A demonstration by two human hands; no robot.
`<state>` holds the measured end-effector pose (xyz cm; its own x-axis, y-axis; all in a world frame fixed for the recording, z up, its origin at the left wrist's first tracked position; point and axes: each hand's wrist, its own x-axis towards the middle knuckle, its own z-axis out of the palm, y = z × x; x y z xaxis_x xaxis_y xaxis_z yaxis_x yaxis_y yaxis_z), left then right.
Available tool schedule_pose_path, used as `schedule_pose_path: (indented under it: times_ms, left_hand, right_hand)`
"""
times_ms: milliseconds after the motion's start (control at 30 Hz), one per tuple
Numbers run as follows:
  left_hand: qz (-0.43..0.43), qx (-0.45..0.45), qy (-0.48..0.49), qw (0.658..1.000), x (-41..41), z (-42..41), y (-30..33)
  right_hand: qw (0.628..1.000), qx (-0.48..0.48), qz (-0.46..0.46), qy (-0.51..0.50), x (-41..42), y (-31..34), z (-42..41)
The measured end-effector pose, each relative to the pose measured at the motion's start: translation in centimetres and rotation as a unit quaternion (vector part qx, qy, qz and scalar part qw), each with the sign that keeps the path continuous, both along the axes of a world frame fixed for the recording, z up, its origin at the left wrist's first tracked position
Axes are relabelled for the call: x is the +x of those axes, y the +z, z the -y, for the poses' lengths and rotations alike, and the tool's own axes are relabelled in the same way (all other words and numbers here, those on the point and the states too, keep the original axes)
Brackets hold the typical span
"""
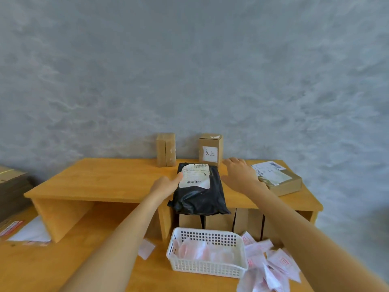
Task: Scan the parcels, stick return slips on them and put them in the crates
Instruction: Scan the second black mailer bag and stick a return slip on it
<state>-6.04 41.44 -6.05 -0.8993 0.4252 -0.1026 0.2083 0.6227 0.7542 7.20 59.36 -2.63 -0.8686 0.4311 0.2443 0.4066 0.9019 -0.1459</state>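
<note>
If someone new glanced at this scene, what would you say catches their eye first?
Most likely the black parcel in the middle of the raised wooden shelf, its white label facing up, with the left hand touching its edge and the right hand spread open beside it. Next, the white basket of pinkish slips in front, with more slips scattered to its right.

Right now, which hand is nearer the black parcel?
Left. The left hand touches the black parcel at its label's left edge; the right hand hovers open just off its right side, apart from it.
</note>
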Motion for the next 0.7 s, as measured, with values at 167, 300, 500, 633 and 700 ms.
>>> schedule_pose_path:
  times_ms: [167,300,500,633,700]
  left_hand:
    - [0.116,0.071,-0.008,0.991,-1.8,-2.0,-1.7]
    - [0.161,0.115,0.003,0.98,-2.4,-3.1,-2.2]
    - [0.181,0.137,0.005,0.974,-2.4,-3.6,-2.1]
    - [0.2,0.155,-0.032,0.967,-1.8,-3.2,-1.8]
    - [0.207,0.158,-0.055,0.964,-1.4,-2.9,-1.4]
  right_hand:
    - [0.999,-0.003,0.009,-0.038,0.8,-1.2,-0.4]
    - [0.998,-0.005,0.018,-0.06,1.6,-1.8,-0.5]
    - [0.996,-0.016,0.021,-0.087,2.5,-2.2,-0.4]
    - [0.996,-0.014,0.015,-0.09,2.7,-2.1,0.4]
    - [0.996,-0.013,0.011,-0.09,2.7,-2.1,0.8]
